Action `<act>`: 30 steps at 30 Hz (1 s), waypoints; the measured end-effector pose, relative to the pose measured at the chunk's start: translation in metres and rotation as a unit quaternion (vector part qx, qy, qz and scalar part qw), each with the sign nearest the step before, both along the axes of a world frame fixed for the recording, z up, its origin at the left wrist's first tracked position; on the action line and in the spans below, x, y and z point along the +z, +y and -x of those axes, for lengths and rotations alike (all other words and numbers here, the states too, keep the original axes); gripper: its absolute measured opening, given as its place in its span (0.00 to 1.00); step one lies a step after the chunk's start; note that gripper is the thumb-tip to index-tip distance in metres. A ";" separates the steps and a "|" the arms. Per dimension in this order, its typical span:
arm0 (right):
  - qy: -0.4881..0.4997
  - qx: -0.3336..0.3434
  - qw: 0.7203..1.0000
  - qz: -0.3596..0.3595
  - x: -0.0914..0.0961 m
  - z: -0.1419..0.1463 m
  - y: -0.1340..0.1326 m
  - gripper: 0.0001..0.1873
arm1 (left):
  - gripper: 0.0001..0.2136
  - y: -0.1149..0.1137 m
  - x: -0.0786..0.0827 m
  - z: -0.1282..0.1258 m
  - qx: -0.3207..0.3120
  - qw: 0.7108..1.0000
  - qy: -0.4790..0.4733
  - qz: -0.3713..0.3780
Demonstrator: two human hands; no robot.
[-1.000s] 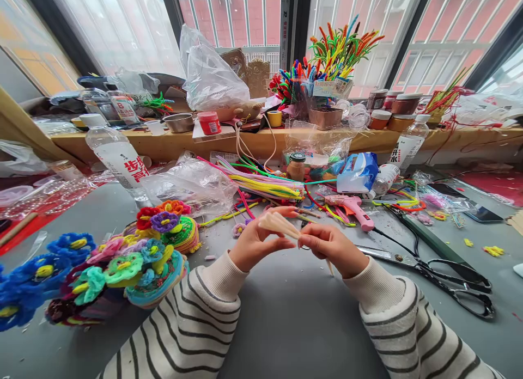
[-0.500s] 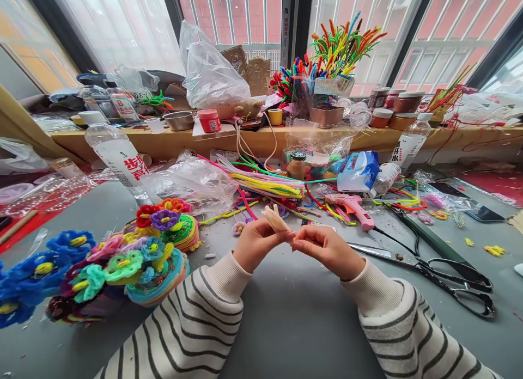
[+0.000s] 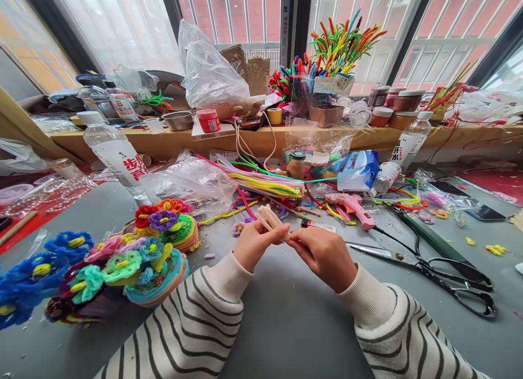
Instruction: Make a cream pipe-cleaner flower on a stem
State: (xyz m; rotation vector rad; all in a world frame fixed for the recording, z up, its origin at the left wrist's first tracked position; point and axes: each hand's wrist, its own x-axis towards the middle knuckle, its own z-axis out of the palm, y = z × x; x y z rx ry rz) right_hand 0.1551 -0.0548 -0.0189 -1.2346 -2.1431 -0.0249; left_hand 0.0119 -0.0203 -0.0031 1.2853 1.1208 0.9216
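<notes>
Between my hands, over the near middle of the grey table, is a cream-coloured bundle that looks like folded pipe cleaners [image 3: 269,217]. My left hand [image 3: 261,244] pinches it between thumb and fingers, and its looped end sticks up past the thumb. My right hand [image 3: 324,254] is closed at the lower end of the bundle, its fingertips touching those of the left; the exact grip is hidden behind the knuckles. Just beyond the right hand lies a small tube with a black cap [image 3: 322,226]. Loose coloured pipe cleaners [image 3: 265,183] are piled behind both hands.
Pipe-cleaner flowers [image 3: 122,264] stand left of my left forearm. Large black-handled scissors [image 3: 425,264] and a pink glue gun [image 3: 353,207] with its cord lie to the right. A water bottle [image 3: 116,156] leans at the left, near a crumpled clear plastic bag [image 3: 196,183].
My right hand has turned over, so its back now faces up, and moved slightly left. The cream bundle has tilted, showing more of its loops. The black-capped tube is more visible.
</notes>
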 end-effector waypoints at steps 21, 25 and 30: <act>-0.106 0.015 0.993 0.055 0.005 -0.007 0.003 0.07 | 0.12 0.002 -0.012 -0.001 -0.026 0.997 0.069 0.017; -0.159 -0.018 0.987 -0.008 0.002 -0.001 0.001 0.10 | 0.11 0.001 -0.012 -0.002 -0.020 0.998 0.055 0.027; -0.163 -0.061 0.977 -0.120 -0.007 0.008 -0.001 0.13 | 0.11 0.003 -0.008 -0.003 0.004 0.997 0.006 0.075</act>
